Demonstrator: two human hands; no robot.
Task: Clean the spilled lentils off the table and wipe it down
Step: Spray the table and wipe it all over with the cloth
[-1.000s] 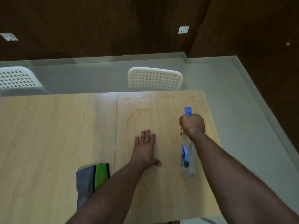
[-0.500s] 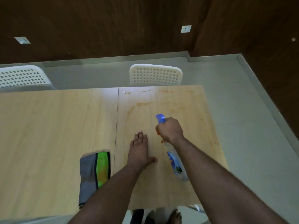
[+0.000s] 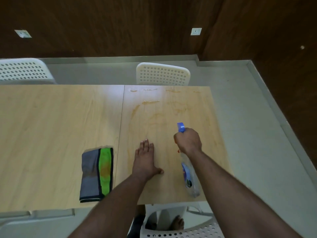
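The room is dim with soft, even light. A pale glare patch sits on the worktop (image 3: 113, 98) near its far edge. Shadows are faint. Wide-angle distortion bends lines at the edges; detail is slightly soft throughout.

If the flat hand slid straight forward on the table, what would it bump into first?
Nothing solid, it seems: the left hand would cross orange smears to the table's far edge.

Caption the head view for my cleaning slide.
Right hand sprays bottle at stained table; left hand rests flat.
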